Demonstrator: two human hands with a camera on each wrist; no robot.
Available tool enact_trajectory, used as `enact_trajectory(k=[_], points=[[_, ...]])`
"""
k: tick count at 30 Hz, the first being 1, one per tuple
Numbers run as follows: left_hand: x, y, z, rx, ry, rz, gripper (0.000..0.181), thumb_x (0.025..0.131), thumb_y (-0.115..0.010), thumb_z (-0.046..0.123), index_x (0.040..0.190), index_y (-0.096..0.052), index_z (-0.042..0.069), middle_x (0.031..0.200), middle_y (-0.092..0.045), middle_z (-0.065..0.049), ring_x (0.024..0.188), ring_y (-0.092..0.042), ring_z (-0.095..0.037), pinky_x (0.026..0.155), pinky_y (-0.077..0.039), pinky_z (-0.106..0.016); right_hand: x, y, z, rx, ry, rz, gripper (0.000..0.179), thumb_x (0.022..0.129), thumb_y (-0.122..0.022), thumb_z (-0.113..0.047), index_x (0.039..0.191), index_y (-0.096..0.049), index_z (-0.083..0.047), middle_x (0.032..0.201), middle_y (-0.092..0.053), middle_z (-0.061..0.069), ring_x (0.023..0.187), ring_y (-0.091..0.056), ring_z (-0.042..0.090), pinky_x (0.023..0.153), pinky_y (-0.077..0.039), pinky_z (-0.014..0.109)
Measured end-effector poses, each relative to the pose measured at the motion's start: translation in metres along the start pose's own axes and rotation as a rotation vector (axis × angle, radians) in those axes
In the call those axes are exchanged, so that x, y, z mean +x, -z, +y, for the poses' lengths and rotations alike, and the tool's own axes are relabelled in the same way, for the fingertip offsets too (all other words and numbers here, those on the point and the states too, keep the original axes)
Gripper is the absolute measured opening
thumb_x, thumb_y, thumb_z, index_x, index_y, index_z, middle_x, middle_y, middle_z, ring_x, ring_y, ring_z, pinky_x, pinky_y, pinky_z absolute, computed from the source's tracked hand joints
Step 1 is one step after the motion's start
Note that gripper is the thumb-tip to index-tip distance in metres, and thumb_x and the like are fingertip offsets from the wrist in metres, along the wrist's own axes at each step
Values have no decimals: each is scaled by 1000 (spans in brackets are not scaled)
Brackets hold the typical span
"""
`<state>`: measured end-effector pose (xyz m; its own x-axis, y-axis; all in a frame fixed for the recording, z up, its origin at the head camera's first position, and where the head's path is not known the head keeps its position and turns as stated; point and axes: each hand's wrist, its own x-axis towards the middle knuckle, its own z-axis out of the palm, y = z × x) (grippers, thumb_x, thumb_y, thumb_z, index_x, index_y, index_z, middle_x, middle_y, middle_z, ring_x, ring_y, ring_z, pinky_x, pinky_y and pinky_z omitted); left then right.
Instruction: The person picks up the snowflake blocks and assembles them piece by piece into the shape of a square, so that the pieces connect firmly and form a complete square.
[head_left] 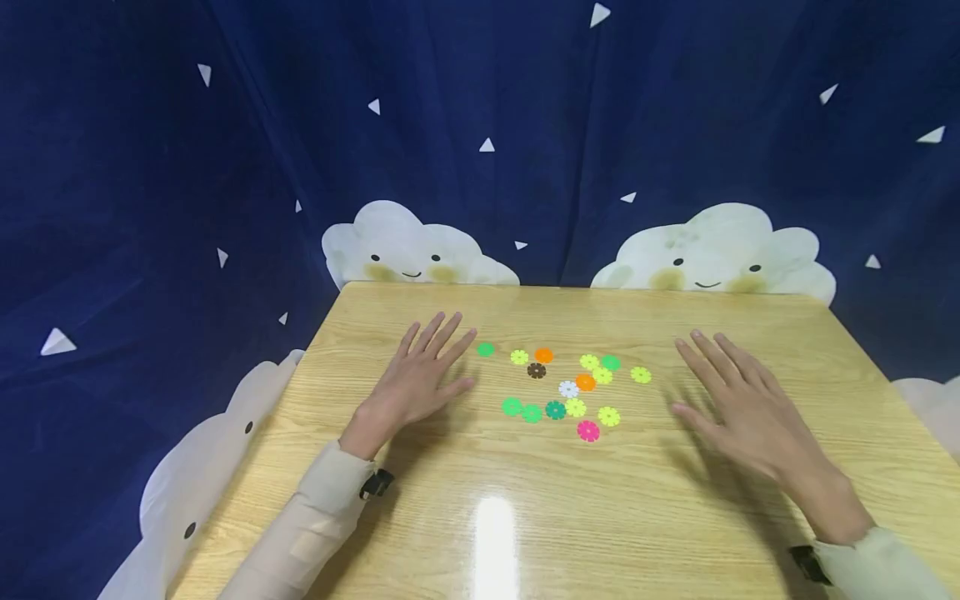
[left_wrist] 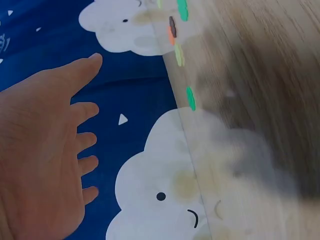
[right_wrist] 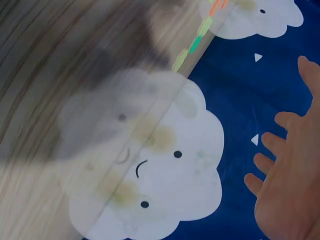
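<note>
Several flat, notched plastic discs lie scattered on the wooden table (head_left: 420, 517) between the two hands. Among them are a pink disc (head_left: 588, 431), a brown disc (head_left: 536, 371), a white disc (head_left: 568, 389) and a dark teal disc (head_left: 556, 410); others are green, yellow and orange. To their left my left hand (head_left: 412, 383) hovers above the tabletop, fingers spread and holding nothing. A green disc (head_left: 486, 349) is nearest to its fingertips. On the other side hangs my right hand (head_left: 750, 408), also spread with nothing in it, closest to a yellow disc (head_left: 641, 375).
Behind the table hangs a dark blue curtain (head_left: 450, 67) with white triangles and smiling clouds (head_left: 720, 246). The table's far edge runs along its foot. A bright glare patch (head_left: 495, 542) shows on the near tabletop. Dark straps (head_left: 377, 483) sit at both wrists.
</note>
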<state>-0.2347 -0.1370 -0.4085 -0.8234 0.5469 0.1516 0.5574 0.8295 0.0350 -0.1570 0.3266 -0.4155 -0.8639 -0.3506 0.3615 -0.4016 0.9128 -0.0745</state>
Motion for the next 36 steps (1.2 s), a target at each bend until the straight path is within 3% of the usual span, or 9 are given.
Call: enact_trajectory(k=[4, 7, 10, 15, 21, 26, 31, 36], points=[[5, -2, 5, -51, -17, -46, 69, 108, -46, 55, 166, -25, 26, 175, -8, -5, 161, -9, -29, 128, -9, -53, 6, -4, -9, 43, -9, -29, 87, 98, -65, -52, 167, -21, -24, 173, -19, 8, 156, -21, 40, 119, -20, 68], [9, -5, 11, -101, -12, -103, 68, 107, -49, 55, 165, -28, 26, 174, -14, -7, 159, -19, -30, 126, -20, -55, 12, -9, -18, 82, -10, -62, 88, 97, -68, -53, 166, -24, -22, 167, -32, 16, 147, -36, 47, 110, -31, 72], [13, -8, 18, -144, 2, -162, 67, 106, -55, 50, 164, -32, 25, 169, -29, -11, 153, -34, -31, 122, -30, -55, 17, -15, -27, 121, -2, -104, 85, 95, -71, -52, 163, -33, -16, 154, -47, 21, 135, -48, 47, 105, -38, 70], [23, -20, 31, -184, -32, -224, 62, 104, -64, 42, 157, -46, 17, 146, -57, -14, 125, -61, -29, 103, -52, -49, 25, -26, -44, 162, 35, -167, 78, 90, -79, -47, 151, -50, -8, 129, -61, 16, 105, -60, 31, 84, -53, 53], [32, -32, 45, -162, -85, -293, 61, 99, -71, 41, 152, -53, 17, 125, -64, -7, 100, -63, -17, 84, -56, -36, 37, -39, -63, 249, 63, -229, 70, 81, -89, -40, 136, -63, -5, 109, -62, 7, 84, -54, 15, 70, -48, 34], [36, -37, 52, -117, -118, -281, 53, 97, -74, 39, 143, -61, 17, 105, -59, 1, 87, -54, -12, 72, -51, -29, 44, -50, -72, 318, 42, -313, 62, 78, -91, -34, 127, -65, -7, 102, -60, 3, 76, -50, 10, 58, -43, 27], [39, -38, 59, -102, -136, -276, 44, 96, -75, 38, 134, -66, 18, 97, -55, 4, 86, -53, -12, 69, -50, -27, 46, -58, -77, 309, 19, -362, 56, 77, -92, -33, 121, -65, -10, 98, -62, 0, 76, -53, 10, 58, -45, 29], [41, -40, 63, -76, -122, -279, 41, 95, -76, 37, 131, -68, 17, 105, -59, 3, 94, -56, -13, 74, -52, -27, 47, -63, -80, 308, 18, -355, 49, 77, -93, -28, 114, -67, -8, 95, -62, -1, 74, -52, 10, 58, -46, 28]])
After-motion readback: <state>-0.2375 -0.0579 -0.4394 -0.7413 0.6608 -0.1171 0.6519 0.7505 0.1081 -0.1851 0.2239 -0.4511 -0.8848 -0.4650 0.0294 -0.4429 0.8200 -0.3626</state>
